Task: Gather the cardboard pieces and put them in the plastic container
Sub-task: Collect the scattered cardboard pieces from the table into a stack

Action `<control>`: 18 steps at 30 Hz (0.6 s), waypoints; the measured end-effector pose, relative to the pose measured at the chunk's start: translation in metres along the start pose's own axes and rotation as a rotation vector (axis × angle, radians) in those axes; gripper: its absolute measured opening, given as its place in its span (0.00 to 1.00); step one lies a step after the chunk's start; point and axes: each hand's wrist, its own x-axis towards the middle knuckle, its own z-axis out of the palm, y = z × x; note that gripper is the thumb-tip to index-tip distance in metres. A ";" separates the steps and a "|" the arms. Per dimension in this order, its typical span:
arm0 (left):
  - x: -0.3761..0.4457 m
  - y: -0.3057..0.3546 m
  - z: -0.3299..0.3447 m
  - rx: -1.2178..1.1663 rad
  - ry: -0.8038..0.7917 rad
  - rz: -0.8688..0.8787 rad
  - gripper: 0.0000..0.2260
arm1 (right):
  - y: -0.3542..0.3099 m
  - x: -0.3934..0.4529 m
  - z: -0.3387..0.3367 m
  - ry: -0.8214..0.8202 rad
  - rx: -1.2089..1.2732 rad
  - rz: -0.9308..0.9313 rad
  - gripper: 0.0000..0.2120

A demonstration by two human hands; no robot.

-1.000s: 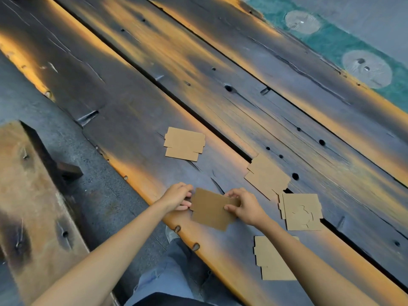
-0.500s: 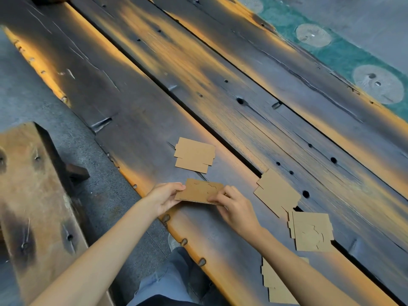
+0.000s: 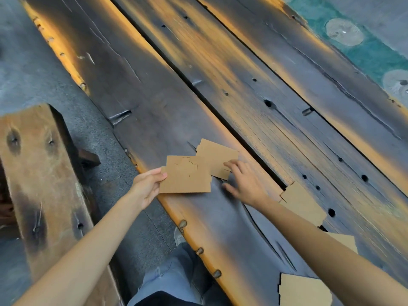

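Gathering is the step in hand, judged from the head view, the only one: the left hand (image 3: 147,188), low and left of the frame's centre, pinches the left edge of a cardboard piece (image 3: 186,178) between thumb and fingers, so its grip is closed on that card, which it holds tilted just over the near edge of the worktop (image 3: 154,107). The right hand (image 3: 245,183), just right of centre, reaches palm down with fingers spread wide and holds nothing; its fingertips (image 3: 229,164) lie at the edge of a second cardboard piece (image 3: 217,156), flat on the dark plank and partly tucked behind the held one. Three more pieces wait along the right: one (image 3: 303,203) beside the right forearm, one (image 3: 346,240) peeking from behind that arm, and one (image 3: 305,291) at the lower right. No plastic container shows anywhere in frame, so where the cards must end up cannot be told. The next move likely calls for catching the flat card's edge, lifting it and stacking it onto the held one. Both forearms stretch forward from the bottom of the frame.
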 end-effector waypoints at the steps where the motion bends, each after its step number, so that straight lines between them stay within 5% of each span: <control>1: 0.003 0.001 -0.005 0.001 0.006 0.003 0.10 | 0.001 0.012 0.000 -0.018 -0.011 0.018 0.32; 7: 0.019 0.007 -0.025 0.025 0.016 -0.004 0.10 | 0.007 0.061 0.004 -0.165 -0.097 0.070 0.40; 18: 0.036 0.018 -0.043 -0.009 0.014 0.011 0.12 | -0.003 0.066 0.002 -0.264 -0.352 0.006 0.34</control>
